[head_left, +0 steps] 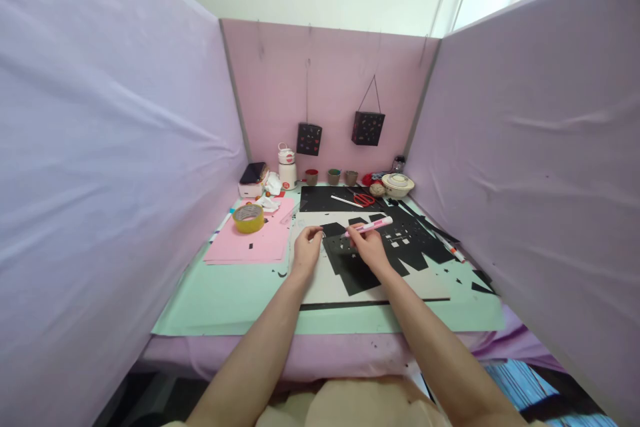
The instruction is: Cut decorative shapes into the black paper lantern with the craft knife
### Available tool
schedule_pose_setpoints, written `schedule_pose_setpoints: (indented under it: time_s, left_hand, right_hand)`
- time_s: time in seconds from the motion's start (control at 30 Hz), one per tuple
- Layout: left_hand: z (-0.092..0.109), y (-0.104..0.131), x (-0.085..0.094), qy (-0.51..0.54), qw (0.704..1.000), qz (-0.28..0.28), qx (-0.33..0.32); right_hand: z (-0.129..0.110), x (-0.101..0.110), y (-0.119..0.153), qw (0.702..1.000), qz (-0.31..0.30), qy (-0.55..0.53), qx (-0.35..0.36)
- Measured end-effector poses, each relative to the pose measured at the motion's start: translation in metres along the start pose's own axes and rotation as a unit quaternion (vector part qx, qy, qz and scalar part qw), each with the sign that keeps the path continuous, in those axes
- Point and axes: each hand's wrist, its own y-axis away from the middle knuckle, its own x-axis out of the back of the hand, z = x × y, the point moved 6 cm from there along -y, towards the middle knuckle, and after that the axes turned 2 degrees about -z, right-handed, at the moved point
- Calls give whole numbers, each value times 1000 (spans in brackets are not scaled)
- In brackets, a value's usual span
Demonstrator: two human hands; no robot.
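Black cut paper (357,273) with angular flaps and small cut-outs lies on a pale board (320,290). At its left edge is my left hand (307,247), fingertips closed together near a small whitish thing too tiny to make out. My right hand (367,247) grips a pink and white pen-like tool (379,224), its body slanting up to the right and its tip over the black paper. Small white squares (395,245) show on the paper right of my right hand.
Yellow tape (249,219) rests on pink sheets (245,250) at left. Red-handled scissors (364,199) and a white stick (347,201) lie on black paper behind. Cups (334,177), a bottle (287,170) and a lidded bowl (398,185) line the back. Black scraps (483,287) lie right.
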Motion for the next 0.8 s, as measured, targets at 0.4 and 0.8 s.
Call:
schedule_pose_setpoints:
  time_s: [0.4, 0.8]
  left_hand:
    - [1, 3, -8, -138, 989, -59, -20]
    - [14, 29, -26, -409, 892, -158, -111]
  right_hand:
    - [29, 2, -5, 998, -12, 54, 5]
    - [30, -2, -4, 995, -67, 72, 6]
